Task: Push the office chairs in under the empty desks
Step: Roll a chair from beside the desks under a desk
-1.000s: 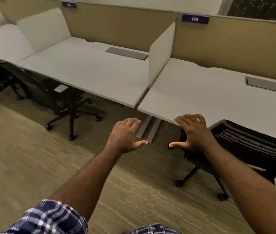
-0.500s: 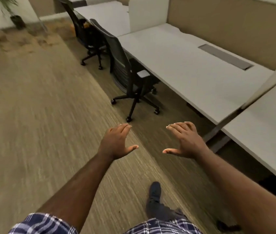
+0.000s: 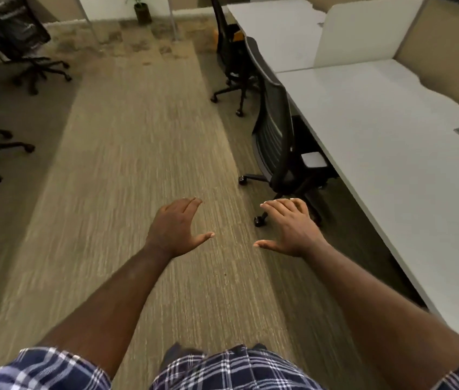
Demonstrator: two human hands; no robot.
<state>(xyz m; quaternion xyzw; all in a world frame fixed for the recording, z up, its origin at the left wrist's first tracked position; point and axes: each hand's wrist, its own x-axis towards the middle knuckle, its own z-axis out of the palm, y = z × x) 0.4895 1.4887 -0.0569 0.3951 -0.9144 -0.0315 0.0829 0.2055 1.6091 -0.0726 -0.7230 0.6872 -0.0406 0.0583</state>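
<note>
I have both hands out in front of me, palms down over the carpet. My left hand (image 3: 176, 228) is spread wide, fingers straight and thumb out to the side, holding nothing and touching nothing. My right hand (image 3: 293, 228) is the same: fingers straight, thumb stretched toward the left one, with a gap of bare carpet between the two thumbs.

The nearest office chair (image 3: 274, 130) stands just beyond my right hand, its back toward the aisle, its seat at the front edge of the near desk (image 3: 391, 142); its armrest pad sits right at that edge and its castors stick out onto the carpet. A second office chair (image 3: 227, 49) stands farther along, at the front edge of the far desk (image 3: 279, 29), which a white divider panel (image 3: 363, 32) separates from the near one.

The striped carpet aisle (image 3: 138, 150) runs wide and straight ahead of me. Across it on the left stand two more black chairs (image 3: 20, 43), well apart from the desks. A potted plant (image 3: 141, 9) sits at the far end.
</note>
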